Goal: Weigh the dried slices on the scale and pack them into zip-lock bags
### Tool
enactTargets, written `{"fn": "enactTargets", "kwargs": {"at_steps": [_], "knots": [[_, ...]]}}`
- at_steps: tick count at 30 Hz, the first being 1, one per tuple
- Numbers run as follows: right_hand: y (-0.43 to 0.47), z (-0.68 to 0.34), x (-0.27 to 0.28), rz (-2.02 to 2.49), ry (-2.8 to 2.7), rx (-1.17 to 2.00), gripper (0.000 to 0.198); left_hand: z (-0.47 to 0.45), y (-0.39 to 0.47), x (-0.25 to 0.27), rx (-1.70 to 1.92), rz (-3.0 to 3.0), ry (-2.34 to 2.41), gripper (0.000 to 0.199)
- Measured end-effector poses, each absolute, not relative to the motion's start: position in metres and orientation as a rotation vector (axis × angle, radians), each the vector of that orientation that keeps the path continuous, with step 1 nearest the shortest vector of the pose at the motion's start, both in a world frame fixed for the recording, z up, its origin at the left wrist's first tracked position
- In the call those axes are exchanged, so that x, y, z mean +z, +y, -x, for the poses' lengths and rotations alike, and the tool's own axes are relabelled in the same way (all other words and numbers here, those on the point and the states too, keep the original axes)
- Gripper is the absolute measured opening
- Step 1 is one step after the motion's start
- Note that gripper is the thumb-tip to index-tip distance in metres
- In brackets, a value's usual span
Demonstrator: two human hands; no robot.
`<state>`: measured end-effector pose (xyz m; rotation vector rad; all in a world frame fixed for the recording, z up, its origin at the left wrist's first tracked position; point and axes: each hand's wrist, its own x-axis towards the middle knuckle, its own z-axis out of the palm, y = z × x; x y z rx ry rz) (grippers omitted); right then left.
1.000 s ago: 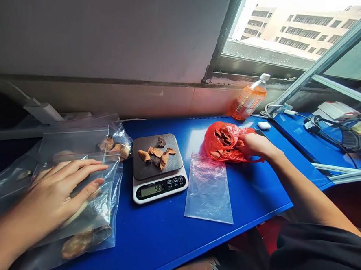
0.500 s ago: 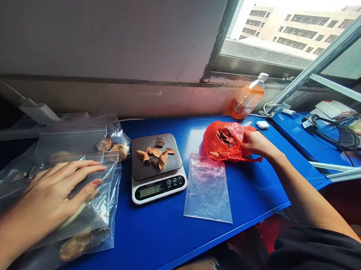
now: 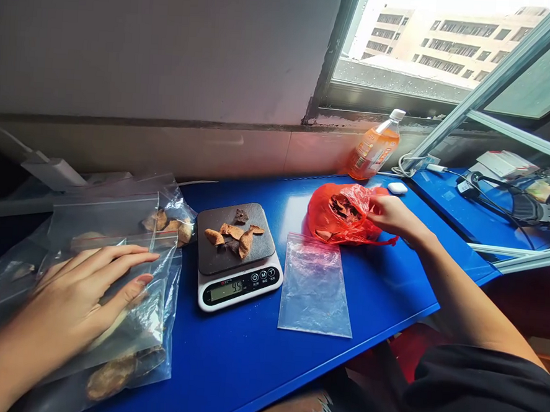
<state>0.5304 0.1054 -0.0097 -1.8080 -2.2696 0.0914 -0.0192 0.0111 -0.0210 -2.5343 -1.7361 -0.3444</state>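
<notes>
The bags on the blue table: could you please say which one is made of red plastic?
The red bag is the one in the right hand; the flat bag beside the scale and the bags under the left hand are clear.

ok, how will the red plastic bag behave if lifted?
The red plastic bag likely flops and sags: its thin film is crumpled where the right hand grips it. It's probably light for its bulk, as the brown pieces inside look dry and thin. They could spill if it tips, since its mouth looks open.
</notes>
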Motion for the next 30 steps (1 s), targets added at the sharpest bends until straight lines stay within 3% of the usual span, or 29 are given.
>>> {"fn": "enactTargets", "kwargs": {"at_steps": [10, 21, 30], "knots": [[0.087, -0.529, -0.003, 1.683, -2.098, 0.292, 0.014, 0.022, 0.015, -0.022, -0.254, 2.528, -1.763, 0.044], [0.017, -0.425, 0.059, 1.182, -1.586, 0.132, 0.017, -0.01, 0.007, -0.002, -0.392, 2.465, -2.067, 0.058], [0.106, -0.322, -0.005, 1.063, -1.934, 1.011, 0.018, -0.003, 0.004, -0.007, -0.434, 2.512, -1.983, 0.052]]}}
